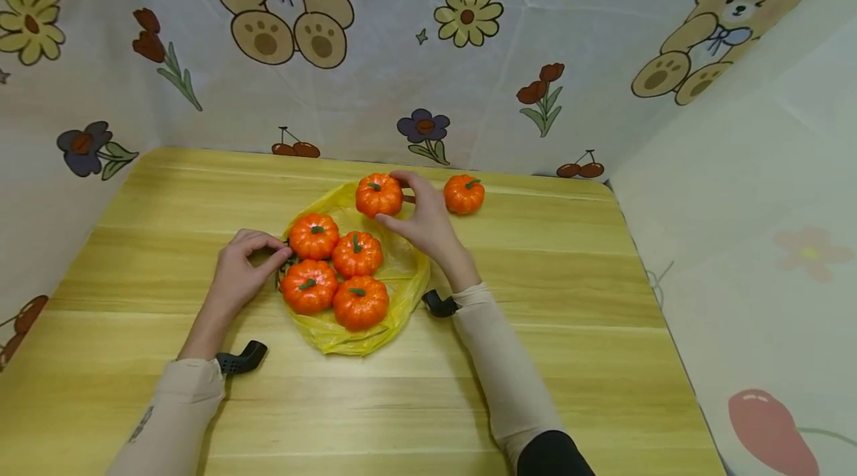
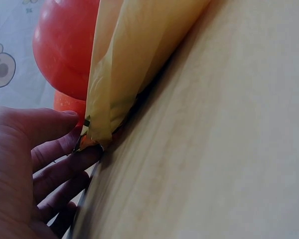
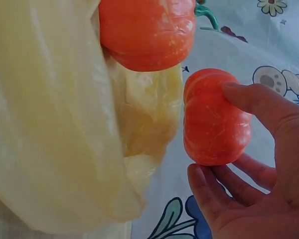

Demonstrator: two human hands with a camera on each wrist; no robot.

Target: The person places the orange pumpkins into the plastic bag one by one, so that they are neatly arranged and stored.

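Note:
A yellow plastic bag lies spread on the table with several small orange toy pumpkins grouped in it, green stems showing. My right hand grips another pumpkin over the bag's far edge, thumb on one side and fingers on the other, as the right wrist view confirms. At the bag's left edge my left hand pinches the plastic between thumb and fingers. One more pumpkin sits on the table just right of my right hand.
The wooden table has its far edge against a fabric backdrop printed with bears and flowers. Black wrist mounts project from both sleeves.

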